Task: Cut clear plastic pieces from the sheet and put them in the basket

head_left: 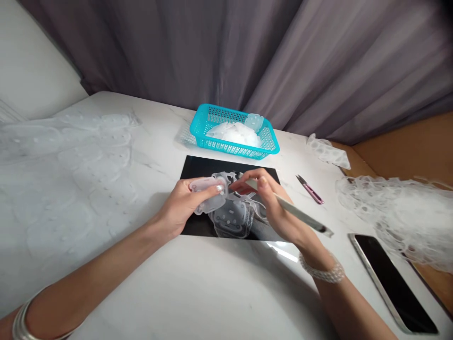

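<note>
My left hand (182, 203) pinches a translucent, soft-looking plastic piece (215, 204) with rounded edges and small holes, the thumb pressed on top. My right hand (274, 205) is closed round a slim knife-like tool (300, 216) with a pale handle. Its front end points at the piece's right edge, but the tip is hard to make out. Thin clear trimmings (253, 204) hang by the piece's right side. Both hands are over a glossy black board (194, 165). A similar shape (231, 217) shows on the board; I cannot tell whether it is a reflection.
Behind the board stands a blue basket (233, 150) holding whitish pieces. Clear plastic sheets (71, 165) cover the left. On the right lie small pink-handled snips (310, 190), a phone (392, 283), a pile of clear scraps (406, 212) and a crumpled clear piece (327, 152).
</note>
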Available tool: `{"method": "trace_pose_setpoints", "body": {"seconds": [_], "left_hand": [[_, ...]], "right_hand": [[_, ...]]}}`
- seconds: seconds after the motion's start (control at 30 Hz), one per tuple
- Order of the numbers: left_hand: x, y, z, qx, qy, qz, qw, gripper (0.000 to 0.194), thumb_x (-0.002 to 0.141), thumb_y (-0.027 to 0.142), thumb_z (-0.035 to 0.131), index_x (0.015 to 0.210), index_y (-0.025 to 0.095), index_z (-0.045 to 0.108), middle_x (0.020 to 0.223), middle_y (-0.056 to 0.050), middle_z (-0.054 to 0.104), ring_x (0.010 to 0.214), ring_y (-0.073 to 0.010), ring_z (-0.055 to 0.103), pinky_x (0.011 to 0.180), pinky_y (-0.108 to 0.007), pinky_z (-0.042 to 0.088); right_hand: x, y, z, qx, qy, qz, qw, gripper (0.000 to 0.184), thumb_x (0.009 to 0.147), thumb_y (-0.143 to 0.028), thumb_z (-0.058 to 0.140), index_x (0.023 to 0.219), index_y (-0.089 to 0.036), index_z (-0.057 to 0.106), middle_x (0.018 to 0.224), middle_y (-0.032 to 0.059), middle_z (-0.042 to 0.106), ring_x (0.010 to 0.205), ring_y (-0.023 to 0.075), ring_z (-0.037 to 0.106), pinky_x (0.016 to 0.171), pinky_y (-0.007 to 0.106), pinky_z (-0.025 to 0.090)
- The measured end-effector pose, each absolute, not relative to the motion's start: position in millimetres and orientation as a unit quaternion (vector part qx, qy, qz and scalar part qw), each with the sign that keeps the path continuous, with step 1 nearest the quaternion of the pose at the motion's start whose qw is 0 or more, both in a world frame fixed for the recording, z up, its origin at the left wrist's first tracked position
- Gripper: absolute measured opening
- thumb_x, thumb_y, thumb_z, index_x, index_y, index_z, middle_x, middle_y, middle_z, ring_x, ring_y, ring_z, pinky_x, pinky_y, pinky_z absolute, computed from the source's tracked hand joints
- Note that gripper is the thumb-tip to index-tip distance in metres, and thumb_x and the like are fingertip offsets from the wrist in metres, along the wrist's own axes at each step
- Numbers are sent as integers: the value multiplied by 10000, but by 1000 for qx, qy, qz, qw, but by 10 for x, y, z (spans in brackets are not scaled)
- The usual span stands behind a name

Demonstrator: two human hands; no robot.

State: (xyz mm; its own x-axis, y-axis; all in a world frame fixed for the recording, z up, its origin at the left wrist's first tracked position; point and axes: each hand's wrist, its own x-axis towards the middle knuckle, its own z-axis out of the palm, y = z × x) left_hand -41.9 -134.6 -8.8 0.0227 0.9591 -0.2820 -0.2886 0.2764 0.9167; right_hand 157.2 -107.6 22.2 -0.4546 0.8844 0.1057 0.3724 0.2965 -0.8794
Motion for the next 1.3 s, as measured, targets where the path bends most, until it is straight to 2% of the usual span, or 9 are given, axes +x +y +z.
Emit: {"method": "trace_pose_setpoints", "body": {"seconds": [0.1,0.3,0.43,0.57,0.7,0.93,1.07,1.2,1.3], "left_hand": [[-417,-1359,-79,398,507,485,590,228,756,326,789,940,192,794,947,-55,755,867,-179,664,748,-257,477],[-394,-1410,-44,509,527,439,520,126,798,306,719,849,205,774,834,-1,660,750,-142,609,648,-239,427],[-387,-1427,-57,537,544,425,484,163,807,322,696,707,193,689,723,23,571,664,-126,545,578,-242,379],[-369,-1421,-104,557,552,435,442,220,814,351,687,658,195,697,742,-2,598,695,-150,548,595,-260,386],[-330,-1443,-99,543,568,462,410,208,813,328,685,648,205,722,717,-3,602,672,-150,527,563,-262,367],[-314,-1471,-104,473,576,535,397,157,818,351,708,764,233,797,707,-1,634,652,-146,551,547,-256,396],[-306,-1454,-123,425,559,542,462,181,784,392,759,845,228,802,847,-22,718,735,-156,613,596,-244,443],[-306,-1428,-118,363,562,534,516,287,758,440,784,907,196,790,827,-38,744,730,-156,628,602,-238,458],[-362,-1379,-128,326,545,574,517,284,757,427,787,909,187,783,852,-34,756,763,-153,645,637,-228,471]], "right_hand": [[1612,-1037,178,-431,-734,396,346,417,1020,-550,361,1127,-235,612,1065,66,705,950,206,662,823,349,489],[1517,-983,382,-414,-828,283,249,315,1010,-444,472,934,-216,675,850,24,690,725,161,608,660,295,425],[1435,-985,435,-372,-862,275,210,301,1010,-362,489,816,-199,650,810,17,667,721,151,591,670,287,412],[1371,-973,350,-351,-889,224,192,300,1015,-302,461,791,-188,623,794,33,637,699,153,549,647,292,386],[1283,-1015,283,-357,-878,203,246,247,993,-236,467,811,-177,623,822,51,638,718,159,549,656,289,396],[1385,-999,71,-516,-714,298,367,300,960,-423,541,817,-178,637,686,11,605,598,137,505,573,274,378],[1468,-1008,16,-510,-701,318,384,311,947,-458,563,830,-180,643,749,24,641,658,149,543,606,272,397],[1444,-1070,51,-495,-718,305,383,274,968,-425,539,850,-192,618,765,23,628,671,151,541,627,280,403],[1492,-1085,9,-492,-746,265,362,250,984,-386,507,835,-201,586,792,33,618,695,164,545,650,296,406]]}}
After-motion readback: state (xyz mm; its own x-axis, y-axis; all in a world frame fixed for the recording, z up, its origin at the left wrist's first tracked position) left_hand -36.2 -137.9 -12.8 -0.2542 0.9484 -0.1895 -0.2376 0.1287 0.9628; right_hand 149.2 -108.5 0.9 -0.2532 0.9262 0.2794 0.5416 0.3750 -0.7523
